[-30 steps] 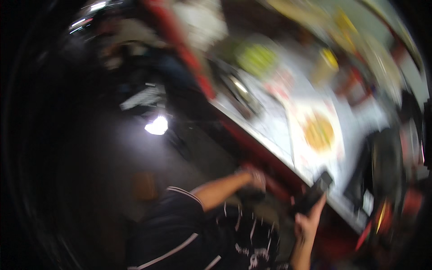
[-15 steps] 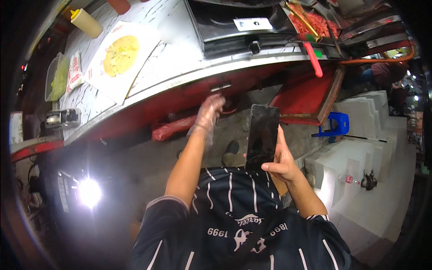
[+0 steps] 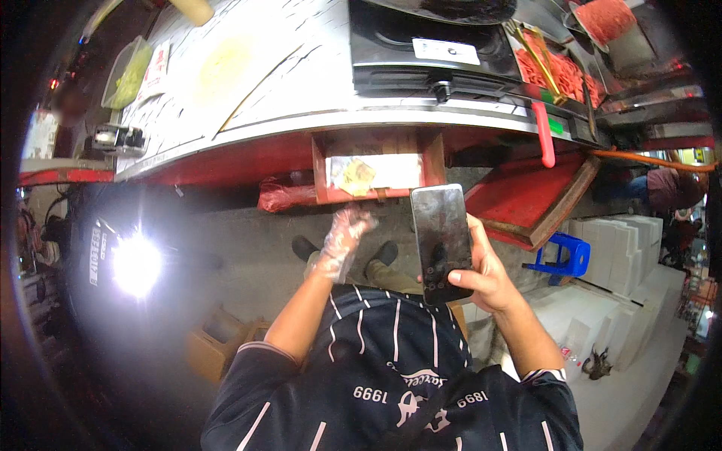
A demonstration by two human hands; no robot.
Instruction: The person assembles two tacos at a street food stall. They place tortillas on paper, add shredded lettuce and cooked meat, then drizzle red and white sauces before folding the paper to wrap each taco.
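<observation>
My left hand (image 3: 348, 234), in a thin clear plastic glove, is just in front of a pulled-out drawer (image 3: 322, 188) under the counter. Its fingers are loosely bent and a little blurred; nothing shows in them. Inside the drawer lie yellowish paper-like pieces (image 3: 357, 177) on a pale surface, too unclear to name. My bare right hand (image 3: 481, 270) grips a smartphone (image 3: 442, 240) upright, thumb across its lower front. The phone's screen is dark, and its top reaches the drawer's right front corner in the picture.
On the marbled counter (image 3: 293, 83) lie a pale yellow round (image 3: 226, 71) on paper and a tub of shredded greens (image 3: 129, 83). A black griddle (image 3: 429, 68) stands right, beside pinkish shredded food (image 3: 560, 74). A red-handled tool (image 3: 543, 135) juts over the edge. A blue stool (image 3: 564, 255) stands right.
The drawer, shut before, is now out, showing its contents. My left hand has come back from the counter front toward me. The phone stays in my right hand. The view has shifted.
</observation>
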